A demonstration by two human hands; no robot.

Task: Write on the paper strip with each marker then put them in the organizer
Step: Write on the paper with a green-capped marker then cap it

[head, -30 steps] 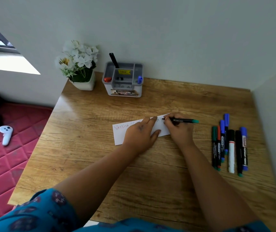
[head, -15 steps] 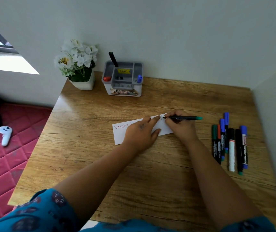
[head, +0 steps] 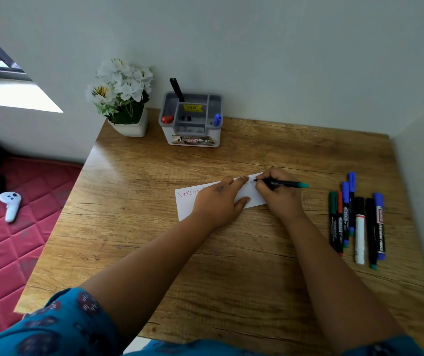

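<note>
Spare markers (head: 357, 222) lie right of the strip (head: 187, 201), organizer (head: 191, 119) far; left hand (head: 218, 204) flat, covering its middle; right hand (head: 279, 195) grips the pen (head: 282, 184), writing further than before.

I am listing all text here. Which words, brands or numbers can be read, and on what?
"Varsha", red handwriting on the paper strip; the rest is hidden by the left hand.
Brand print on the marker in the right hand: too small.
Yellow sticker on the organizer: blurred.
Blue-capped marker's label: blurred.
</note>
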